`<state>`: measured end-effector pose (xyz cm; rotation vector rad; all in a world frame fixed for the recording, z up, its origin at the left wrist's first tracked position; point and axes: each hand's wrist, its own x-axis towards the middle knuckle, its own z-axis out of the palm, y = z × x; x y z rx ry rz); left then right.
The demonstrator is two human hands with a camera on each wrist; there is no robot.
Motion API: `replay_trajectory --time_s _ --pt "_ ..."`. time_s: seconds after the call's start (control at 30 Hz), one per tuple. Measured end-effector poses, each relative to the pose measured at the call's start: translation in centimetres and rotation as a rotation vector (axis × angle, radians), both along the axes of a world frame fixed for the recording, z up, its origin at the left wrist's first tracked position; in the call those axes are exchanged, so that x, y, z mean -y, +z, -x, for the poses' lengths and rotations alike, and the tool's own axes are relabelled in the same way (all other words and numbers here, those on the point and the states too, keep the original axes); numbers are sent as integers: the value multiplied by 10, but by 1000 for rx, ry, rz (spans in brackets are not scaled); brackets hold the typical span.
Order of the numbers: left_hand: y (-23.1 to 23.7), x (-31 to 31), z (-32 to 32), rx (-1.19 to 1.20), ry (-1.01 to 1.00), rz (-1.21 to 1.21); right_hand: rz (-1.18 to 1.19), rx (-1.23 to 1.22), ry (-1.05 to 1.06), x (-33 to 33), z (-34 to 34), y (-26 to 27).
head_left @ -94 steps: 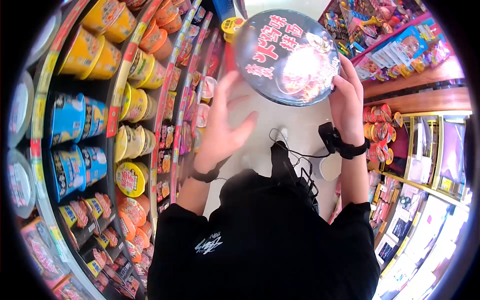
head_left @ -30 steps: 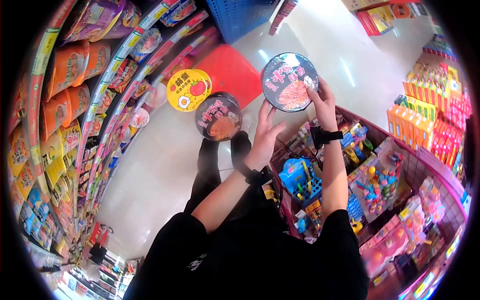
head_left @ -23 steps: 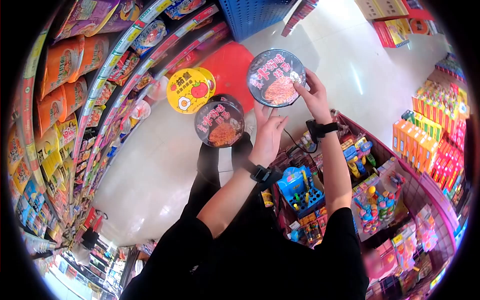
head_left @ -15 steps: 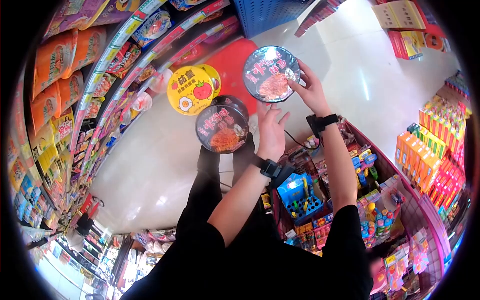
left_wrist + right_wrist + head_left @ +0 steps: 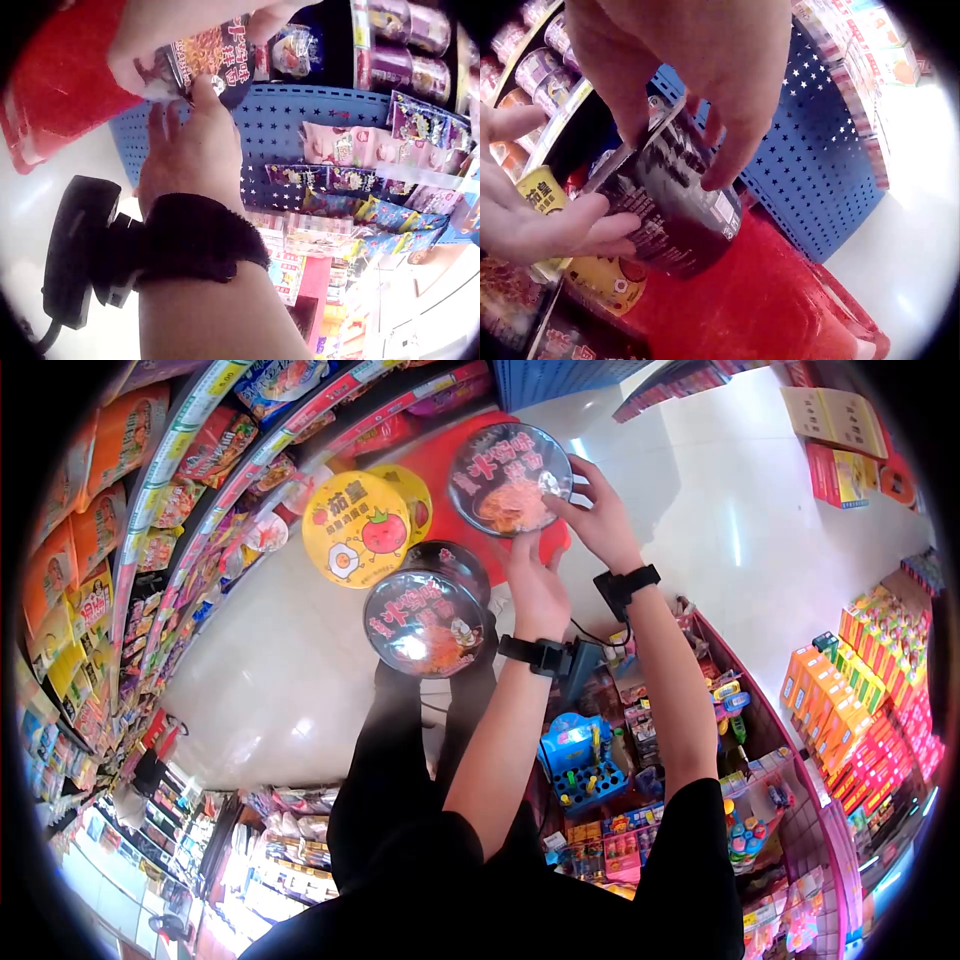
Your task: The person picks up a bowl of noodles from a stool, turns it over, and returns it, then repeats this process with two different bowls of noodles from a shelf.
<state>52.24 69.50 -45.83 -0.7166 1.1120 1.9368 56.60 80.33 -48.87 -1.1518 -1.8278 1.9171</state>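
A black instant noodle bowl [image 5: 510,478] with pink lettering on its lid is in my right hand [image 5: 600,520], which grips the rim with the thumb over the lid and fingers down the side. My left hand [image 5: 538,595] reaches up from below, its fairly straight fingers against the bowl's side in the right wrist view. Two more black noodle bowls overlap close by, the nearer one [image 5: 425,622] partly hiding the one behind [image 5: 450,565]. Left of them are two yellow noodle bowls, the front one [image 5: 355,530] printed with a tomato and egg. Under the held bowl lies a red plastic surface [image 5: 727,307].
Shelves of packaged noodles [image 5: 110,515] line the left. A blue perforated panel [image 5: 802,157] stands beyond the red surface. A bin of toys and sweets [image 5: 590,760] is beside the right arm. Stacked orange boxes [image 5: 825,700] stand further right on pale flooring.
The head view has turned, and the held bowl has moved left over the red surface, nearer the other bowls. My left hand, earlier apart from the bowl, now touches its side.
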Motion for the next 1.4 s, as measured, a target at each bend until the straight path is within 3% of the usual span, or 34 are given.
replay_trajectory --time_s 0.63,0.73,0.93,1.03,1.2,1.33,1.4 --pt "-12 -11 28 -55 130 155 -176 -16 -37 12 41 -42" --pt "-17 -5 28 -47 71 104 -179 25 -29 11 40 -40" --pt "-8 13 -1 69 52 241 -181 67 -130 7 16 -8" --pt "20 18 -22 -26 -199 302 -211 -52 -231 2 -13 18" --pt "94 30 -42 -339 -702 157 -148 -109 -464 -2 -67 98" --pt "175 71 -26 -571 -1081 27 -231 -111 -622 11 -98 169" --pt "203 100 -6 -747 -1164 34 -306 -117 -673 20 -106 199"
